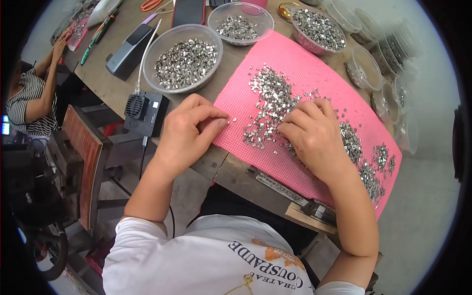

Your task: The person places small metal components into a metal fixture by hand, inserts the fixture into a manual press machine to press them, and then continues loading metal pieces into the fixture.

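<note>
Touching shiny metal bits (272, 91), gridded mat (314, 69)

This looks like a small-parts workshop: tiny metal pieces (272, 88) fill plastic bowls (150, 73) and cover a pink mat (314, 64) on a worn counter (98, 73), with another person (34, 101) seated nearby.

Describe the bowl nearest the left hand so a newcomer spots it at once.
Start at the pink mat, then go past its left edge, just beyond the left hand. There stands a round, translucent bowl of small silvery metal pieces. Unlike the neighbouring bowl, it has a white cable running along its left side.
</note>
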`<control>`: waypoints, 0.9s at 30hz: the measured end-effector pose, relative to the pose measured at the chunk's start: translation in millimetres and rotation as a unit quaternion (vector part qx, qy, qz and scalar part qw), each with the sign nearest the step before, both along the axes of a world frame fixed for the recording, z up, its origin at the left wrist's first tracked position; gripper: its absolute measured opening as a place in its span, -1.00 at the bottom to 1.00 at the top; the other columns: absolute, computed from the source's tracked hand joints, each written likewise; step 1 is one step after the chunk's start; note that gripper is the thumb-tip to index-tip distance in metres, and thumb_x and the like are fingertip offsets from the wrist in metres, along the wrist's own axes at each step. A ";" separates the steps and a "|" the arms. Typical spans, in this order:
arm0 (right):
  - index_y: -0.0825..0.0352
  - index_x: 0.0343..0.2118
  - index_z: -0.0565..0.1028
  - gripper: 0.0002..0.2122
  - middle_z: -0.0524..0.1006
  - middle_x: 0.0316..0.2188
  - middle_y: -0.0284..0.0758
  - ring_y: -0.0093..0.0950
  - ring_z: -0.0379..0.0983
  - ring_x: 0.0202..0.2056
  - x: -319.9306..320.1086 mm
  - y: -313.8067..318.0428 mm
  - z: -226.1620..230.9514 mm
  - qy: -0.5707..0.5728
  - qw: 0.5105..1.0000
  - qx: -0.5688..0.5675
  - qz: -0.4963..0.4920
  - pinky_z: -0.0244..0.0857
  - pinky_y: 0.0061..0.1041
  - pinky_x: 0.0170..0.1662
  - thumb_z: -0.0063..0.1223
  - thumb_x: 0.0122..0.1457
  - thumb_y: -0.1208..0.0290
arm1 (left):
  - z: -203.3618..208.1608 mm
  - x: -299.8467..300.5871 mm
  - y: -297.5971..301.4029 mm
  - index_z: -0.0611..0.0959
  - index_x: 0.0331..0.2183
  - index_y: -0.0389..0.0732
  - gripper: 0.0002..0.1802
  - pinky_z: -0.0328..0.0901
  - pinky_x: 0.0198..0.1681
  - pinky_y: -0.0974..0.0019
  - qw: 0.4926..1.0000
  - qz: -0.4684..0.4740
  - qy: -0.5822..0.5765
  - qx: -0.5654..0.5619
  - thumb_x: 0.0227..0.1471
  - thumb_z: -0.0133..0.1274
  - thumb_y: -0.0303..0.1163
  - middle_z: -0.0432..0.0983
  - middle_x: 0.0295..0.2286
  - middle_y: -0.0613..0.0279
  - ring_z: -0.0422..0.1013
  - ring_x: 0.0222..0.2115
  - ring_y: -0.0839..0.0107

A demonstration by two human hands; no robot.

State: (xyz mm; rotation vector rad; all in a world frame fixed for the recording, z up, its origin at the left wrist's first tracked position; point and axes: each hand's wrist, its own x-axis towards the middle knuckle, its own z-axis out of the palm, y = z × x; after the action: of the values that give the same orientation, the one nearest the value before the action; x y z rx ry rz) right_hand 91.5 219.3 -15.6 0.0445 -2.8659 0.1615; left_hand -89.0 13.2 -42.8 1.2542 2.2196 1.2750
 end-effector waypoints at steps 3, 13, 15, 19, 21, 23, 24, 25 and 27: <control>0.27 -0.41 0.61 -0.92 0.52 -0.40 -0.40 -0.41 0.47 -0.22 -2.9 -2.5 -0.3 -0.001 1.000 0.021 0.012 0.28 -0.28 -0.01 0.17 0.01 0.46 | 1.0 2.4 3.0 0.81 -0.29 -0.22 -0.87 0.37 -0.42 0.36 1.000 0.008 0.025 -0.009 0.04 0.33 -0.46 0.54 -0.43 0.24 0.50 -0.51 0.44; 0.32 -0.41 0.56 -0.91 0.42 -0.41 -0.37 -0.42 0.44 -0.27 2.5 -13.1 -8.9 0.039 0.995 0.091 0.021 0.27 -0.29 0.00 0.09 0.03 0.46 | -2.1 12.8 9.4 0.78 -0.40 -0.15 -0.90 0.39 -0.41 0.25 0.996 0.042 0.071 -0.030 -0.01 0.36 -0.38 0.55 -0.43 0.29 0.54 -0.49 0.35; 0.30 -0.43 0.54 -0.93 0.40 -0.44 -0.38 -0.43 0.43 -0.29 -0.3 -14.0 -8.5 0.038 0.995 0.092 0.025 0.27 -0.29 0.01 0.09 0.04 0.46 | -1.5 15.6 9.8 0.78 -0.41 -0.15 -0.90 0.39 -0.41 0.23 0.996 0.057 0.060 -0.038 -0.02 0.36 -0.37 0.55 -0.42 0.29 0.54 -0.49 0.34; 0.25 -0.49 0.53 -0.97 0.38 -0.48 -0.39 -0.46 0.42 -0.30 -3.4 -14.3 0.1 0.009 0.992 0.120 0.036 0.26 -0.27 0.05 0.10 0.04 0.45 | -2.0 18.3 12.1 0.78 -0.41 -0.11 -0.92 0.41 -0.40 0.19 0.993 0.067 0.093 -0.037 -0.04 0.35 -0.37 0.56 -0.42 0.30 0.55 -0.49 0.27; 0.24 -0.50 0.53 -0.96 0.39 -0.48 -0.39 -0.46 0.42 -0.30 -5.1 -14.3 3.2 -0.003 0.990 0.132 0.039 0.26 -0.26 0.07 0.10 0.04 0.45 | -2.2 19.9 14.4 0.79 -0.42 -0.09 -0.92 0.42 -0.40 0.17 0.990 0.066 0.121 -0.033 -0.05 0.34 -0.36 0.56 -0.42 0.30 0.55 -0.49 0.24; 0.24 -0.50 0.53 -0.96 0.39 -0.48 -0.39 -0.46 0.42 -0.29 -7.7 -15.4 4.5 -0.015 0.988 0.146 0.041 0.27 -0.25 0.09 0.10 0.05 0.45 | -0.9 20.0 17.0 0.77 -0.45 -0.09 -0.94 0.43 -0.37 0.12 0.979 0.063 0.191 -0.037 -0.07 0.32 -0.37 0.55 -0.43 0.29 0.55 -0.48 0.20; 0.24 -0.51 0.54 -0.95 0.40 -0.48 -0.39 -0.46 0.42 -0.28 -9.1 -16.3 4.4 -0.026 0.987 0.153 0.045 0.26 -0.24 0.11 0.09 0.05 0.44 | 0.6 20.7 18.5 0.77 -0.45 -0.09 -0.94 0.43 -0.37 0.12 0.979 0.062 0.192 -0.035 -0.07 0.32 -0.37 0.55 -0.43 0.29 0.55 -0.48 0.20; 0.24 -0.51 0.54 -0.94 0.40 -0.48 -0.39 -0.46 0.43 -0.26 -9.8 -16.6 4.0 -0.036 0.985 0.159 0.048 0.25 -0.24 0.14 0.09 0.06 0.44 | 2.8 22.1 19.3 0.76 -0.47 -0.10 -0.94 0.43 -0.36 0.10 0.981 0.064 0.170 -0.062 -0.08 0.31 -0.37 0.55 -0.43 0.29 0.55 -0.46 0.18; 0.24 -0.50 0.54 -0.93 0.40 -0.47 -0.39 -0.46 0.43 -0.25 -9.9 -16.1 1.3 -0.035 0.982 0.179 0.055 0.24 -0.24 0.16 0.09 0.07 0.43 | 5.3 22.2 21.2 0.74 -0.48 -0.11 -0.94 0.43 -0.35 0.08 0.982 0.067 0.151 -0.087 -0.08 0.30 -0.38 0.55 -0.43 0.28 0.55 -0.45 0.17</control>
State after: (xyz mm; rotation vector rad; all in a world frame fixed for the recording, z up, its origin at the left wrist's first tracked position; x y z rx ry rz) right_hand 81.7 203.2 -14.2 0.2735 -2.9252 -0.3387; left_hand -66.7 34.4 -37.5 1.3221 2.6036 0.9576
